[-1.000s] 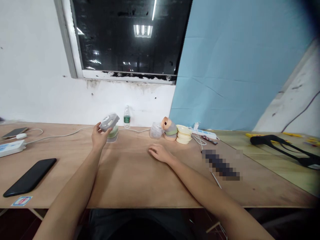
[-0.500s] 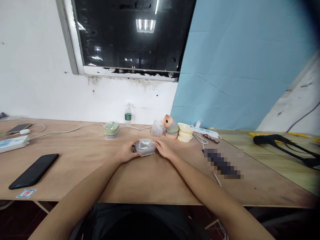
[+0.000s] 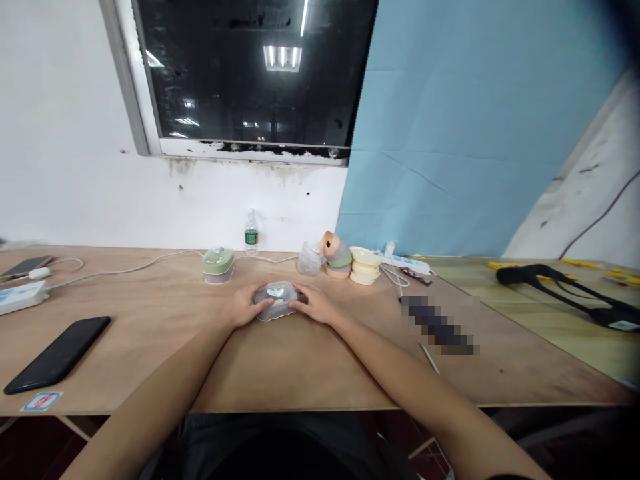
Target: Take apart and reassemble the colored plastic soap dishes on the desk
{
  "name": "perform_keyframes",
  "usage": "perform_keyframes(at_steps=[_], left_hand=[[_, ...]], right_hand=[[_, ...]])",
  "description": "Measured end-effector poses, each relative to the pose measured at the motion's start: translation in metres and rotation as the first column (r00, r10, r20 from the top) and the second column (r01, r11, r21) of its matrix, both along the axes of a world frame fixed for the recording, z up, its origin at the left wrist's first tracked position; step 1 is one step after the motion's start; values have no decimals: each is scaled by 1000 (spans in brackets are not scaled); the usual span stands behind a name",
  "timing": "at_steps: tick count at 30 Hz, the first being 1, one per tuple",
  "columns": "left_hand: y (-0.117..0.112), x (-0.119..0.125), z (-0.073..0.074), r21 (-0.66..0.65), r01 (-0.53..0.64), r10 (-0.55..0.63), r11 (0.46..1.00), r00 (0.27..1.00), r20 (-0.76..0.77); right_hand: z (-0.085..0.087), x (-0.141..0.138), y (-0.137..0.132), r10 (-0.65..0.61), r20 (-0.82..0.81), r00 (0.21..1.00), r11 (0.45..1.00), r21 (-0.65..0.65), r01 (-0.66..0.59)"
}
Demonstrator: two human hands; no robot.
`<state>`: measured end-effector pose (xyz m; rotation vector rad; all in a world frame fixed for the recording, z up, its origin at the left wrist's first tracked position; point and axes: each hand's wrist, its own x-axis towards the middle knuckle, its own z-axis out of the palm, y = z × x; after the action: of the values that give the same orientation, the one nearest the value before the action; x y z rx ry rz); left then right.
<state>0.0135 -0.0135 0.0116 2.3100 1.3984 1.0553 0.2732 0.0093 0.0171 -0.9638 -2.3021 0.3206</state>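
Note:
A small grey box (image 3: 275,312) with rounded corners sits on the wooden table in front of me. It has a pale oval label and a small light tab on its lid. My left hand (image 3: 243,306) grips its left end, the thumb lying over the front of the lid and the fingers curled behind. On the opposite end is my right hand (image 3: 319,305), its thumb at the front right corner and its fingers round the back. A similar box with a green lid (image 3: 219,261) and grey base stands behind, to the left.
Along the back stand a water bottle (image 3: 251,233), a clear plastic bundle (image 3: 310,259), orange, grey and green pieces (image 3: 339,263) and a cream stack (image 3: 365,265). Left are a black phone (image 3: 59,353) and a power strip (image 3: 23,297). A pixelated dark object (image 3: 439,325) lies right.
Both thumbs have come further onto the front of the grey box, which seems slightly turned. The whole view has shifted a little, so the background sits more to the left.

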Motion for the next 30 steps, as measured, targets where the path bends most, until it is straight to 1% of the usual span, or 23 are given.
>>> perform_keyframes(at_steps=[3,5,6,8,9,10,11,13,15,16,18,20,21,22,23,24,25,26,27,28,30], left_hand=[[-4,1,3,17,14,-13,1000,999,-38],[-4,3,4,31,-32,32,999,999,-16],[-3,4,5,41,-70,69,997,997,26],[1,8,7,42,-164,153,986,970,190],[3,11,8,22,-201,186,979,937,297],[5,15,10,-13,-221,207,975,892,403],[6,20,13,-55,-215,213,975,841,497],[5,31,18,-128,-141,191,982,743,642],[1,42,22,-166,-47,155,985,656,738],[-2,46,24,-174,2,135,985,624,770],[-6,50,25,-175,77,98,981,581,808],[-6,48,24,-133,148,24,980,577,817],[-5,45,23,-104,167,-15,980,593,805],[-3,41,21,-79,169,-47,982,634,772],[-2,37,19,-63,149,-61,987,701,711],[-1,33,17,-57,106,-48,993,788,614],[0,30,15,-52,50,-18,997,875,484],[-1,27,13,-42,0,14,999,943,332],[-2,25,11,-31,-32,38,999,983,177],[-3,23,9,-25,-51,52,998,998,42],[-6,22,7,-36,-63,57,997,988,-143]], right_hand=[[-3,-3,1,-56,-2,998,998,30,56],[-3,-5,1,-96,-63,993,994,53,100],[-3,-6,0,-115,-111,987,990,70,123],[2,-10,-3,-154,-208,966,976,119,181],[6,-13,-6,-157,-236,959,968,158,197],[10,-18,-8,-136,-239,961,960,208,187],[15,-24,-11,-89,-214,973,954,262,145],[24,-39,-17,36,-121,992,938,346,8],[31,-56,-21,117,-45,992,914,397,-90],[34,-64,-22,125,-22,992,901,422,-104],[37,-76,-22,111,10,994,872,478,-102],[38,-81,-21,102,41,994,846,521,-108],[39,-80,-19,99,47,994,840,531,-109],[40,-77,-16,94,38,995,838,536,-100],[43,-72,-12,81,9,997,839,540,-73],[46,-65,-6,54,-41,998,842,538,-24],[49,-58,2,14,-105,994,846,531,44],[53,-48,13,-36,-177,983,848,516,124],[57,-39,25,-107,-235,966,850,483,212],[61,-29,38,-164,-261,951,847,457,271],[66,-9,67,-268,-260,928,840,408,357]])
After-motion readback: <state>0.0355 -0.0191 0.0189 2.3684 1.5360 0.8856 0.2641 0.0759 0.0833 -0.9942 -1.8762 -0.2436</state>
